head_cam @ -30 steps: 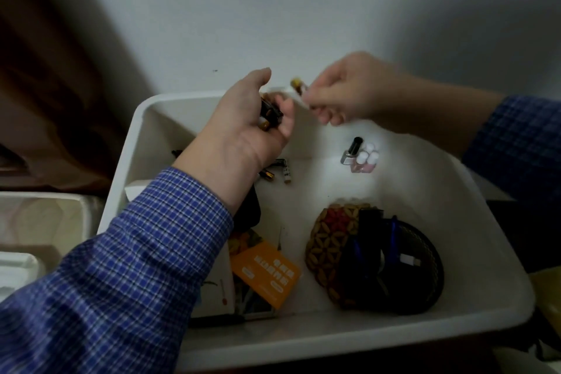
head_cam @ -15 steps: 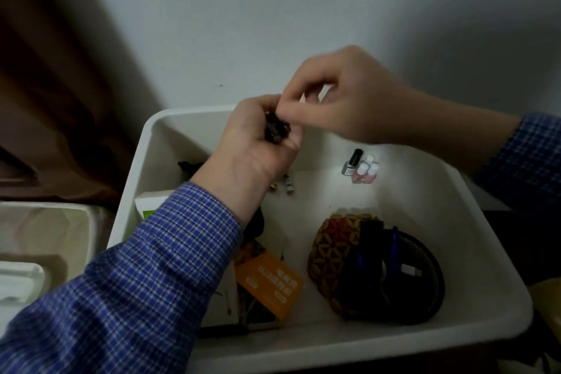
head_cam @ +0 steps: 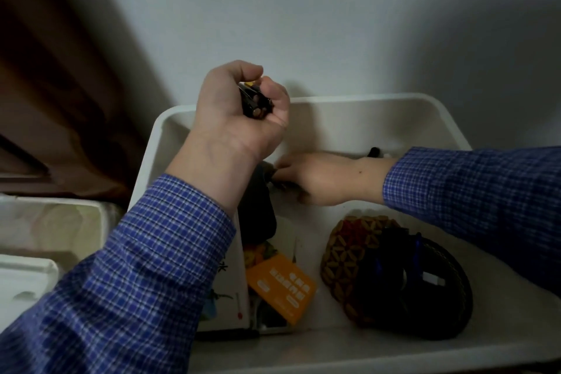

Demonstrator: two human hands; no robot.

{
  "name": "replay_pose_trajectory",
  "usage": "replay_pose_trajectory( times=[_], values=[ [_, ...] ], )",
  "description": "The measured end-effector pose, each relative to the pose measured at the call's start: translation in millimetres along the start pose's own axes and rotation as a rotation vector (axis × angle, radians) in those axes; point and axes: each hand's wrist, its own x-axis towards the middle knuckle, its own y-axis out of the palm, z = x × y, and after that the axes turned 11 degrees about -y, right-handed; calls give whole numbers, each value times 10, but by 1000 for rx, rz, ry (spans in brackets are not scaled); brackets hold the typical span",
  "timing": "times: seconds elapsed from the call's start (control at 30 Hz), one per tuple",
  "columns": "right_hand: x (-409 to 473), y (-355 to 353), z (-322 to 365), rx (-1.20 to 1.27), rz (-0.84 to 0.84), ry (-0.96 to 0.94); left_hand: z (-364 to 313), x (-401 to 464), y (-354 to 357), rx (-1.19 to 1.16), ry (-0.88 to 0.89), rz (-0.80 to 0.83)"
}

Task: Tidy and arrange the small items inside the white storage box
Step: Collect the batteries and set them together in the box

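My left hand (head_cam: 239, 118) is closed in a fist around a bundle of small batteries (head_cam: 255, 102), held above the back left corner of the white storage box (head_cam: 364, 100). My right hand (head_cam: 315, 177) reaches down across the box floor, fingertips against a dark pouch (head_cam: 256, 209) near the left wall; whether it grips anything I cannot tell. An orange card (head_cam: 280, 287) lies near the front, beside a woven patterned pouch (head_cam: 349, 255) with a dark coiled cable (head_cam: 425, 285) against it.
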Motion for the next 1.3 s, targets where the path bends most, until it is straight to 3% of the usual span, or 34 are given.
replay_pose_trajectory(
  times=[0.2, 0.77, 0.93, 1.07, 1.17, 1.3],
  values=[
    [-31, 164, -61, 77, -55, 84, 34, 60, -9, 43, -20, -18],
    [-180, 16, -19, 123, 82, 180, 120, 128, -49, 128, -49, -76],
    [-450, -360, 71, 238, -86, 262, 140, 109, -35, 127, -57, -74],
    [-829, -935, 166, 324, -423, 293, 214, 140, -27, 183, 39, -123],
    [-1012, -1298, 305, 473, -653, 163, 319, 192, -49, 228, -36, -92],
    [-992, -1519, 524, 467, -635, -51, 451, 172, -87, 233, -249, 73]
  ],
)
